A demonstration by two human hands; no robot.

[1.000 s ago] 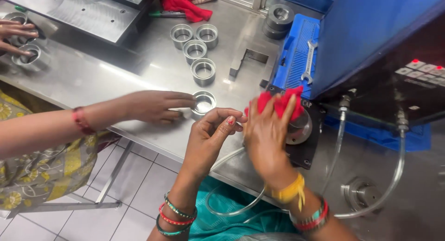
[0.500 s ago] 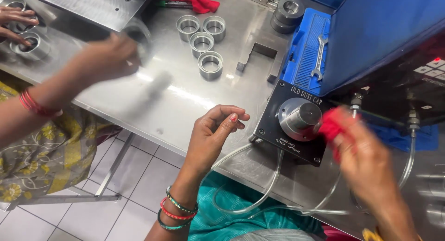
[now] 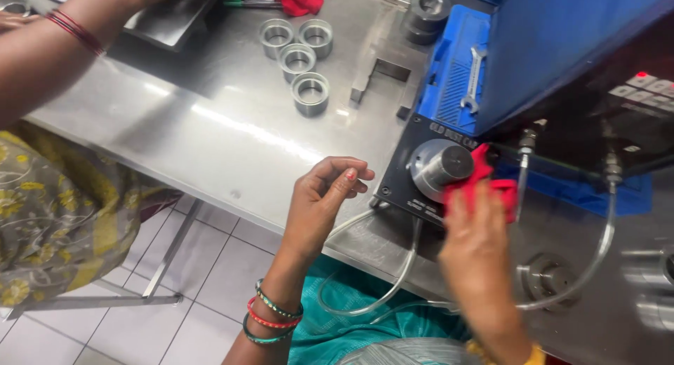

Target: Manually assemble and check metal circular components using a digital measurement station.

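Steel table [image 3: 232, 137] over tiled floor [image 3: 210, 281], right hand [image 3: 477, 246] gripping red cloth [image 3: 491, 182] — left hand [image 3: 323, 200] loosely curled, empty.

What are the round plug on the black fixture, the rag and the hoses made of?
Round plug: looks like machined metal, satin grey with soft highlights. Rag in the right hand: red woven cloth, matte and creased. Hoses: clear flexible plastic, apparently; they curve loosely and the floor shows through. Black fixture: dark matte plate, material unclear.
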